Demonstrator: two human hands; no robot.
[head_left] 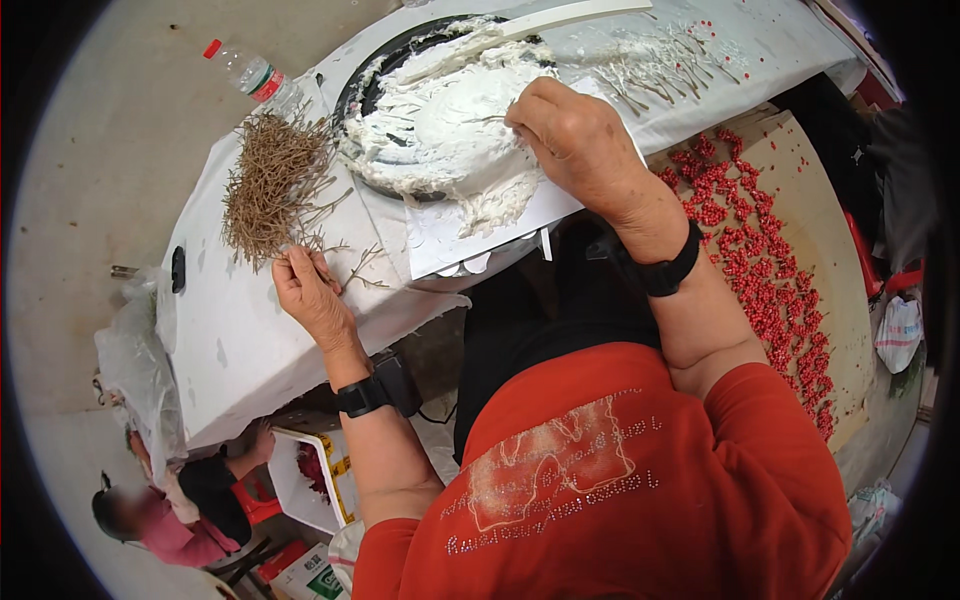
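Observation:
My right hand [575,140] is closed in a pinch at the right side of a round black tray [352,92] heaped with thick white paste [455,125]. A thin brown twig sticks out of its fingertips toward the paste. My left hand [310,292] pinches a small brown twig at the near edge of a large pile of brown branching twigs [268,190]. A few loose twigs [365,268] lie beside that hand. Farther right on the table, several twigs with white-coated tips [665,70] lie spread out.
A white-covered table [215,330] carries everything; white sheets [435,245] lie under the tray and a pale strip [575,14] crosses its far side. A red-capped bottle [250,75] stands behind the twigs. Red berry sprigs [760,250] cover a board at right. Another person [175,520] sits lower left.

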